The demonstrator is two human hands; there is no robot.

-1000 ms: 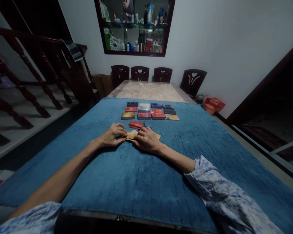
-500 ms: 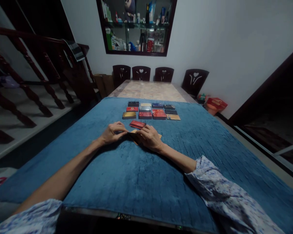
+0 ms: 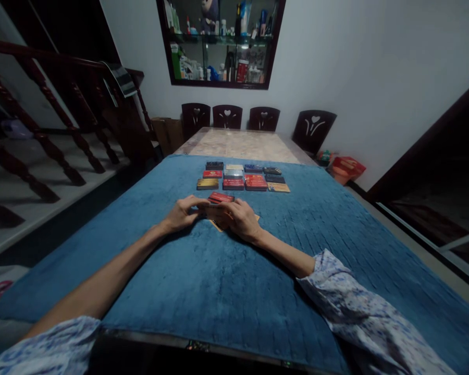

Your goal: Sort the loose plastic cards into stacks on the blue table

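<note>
Between my two hands is a card (image 3: 214, 212), held tilted up by its ends and dim in shadow. My left hand (image 3: 183, 213) pinches its left end, and my right hand (image 3: 243, 221) has its fingers closed on the right end, covering part of it. Whether it is one card or a few together I cannot tell. Under my hands lies a yellowish card (image 3: 218, 225) on the blue cloth, mostly hidden by the right hand. Just beyond the fingers rests a red card (image 3: 221, 197), perhaps on others.
Past the red card, several stacks of cards stand in rows, among them a gold stack (image 3: 207, 184), a red stack (image 3: 255, 182) and a yellow card (image 3: 279, 187). The blue cloth (image 3: 172, 286) covers the near table; bare marble top (image 3: 238, 141) and chairs (image 3: 227, 117) lie beyond.
The card between my hands has tipped from nearly edge-on to showing its face toward me. My left fingers have risen slightly along its end. The stacks stay put.
</note>
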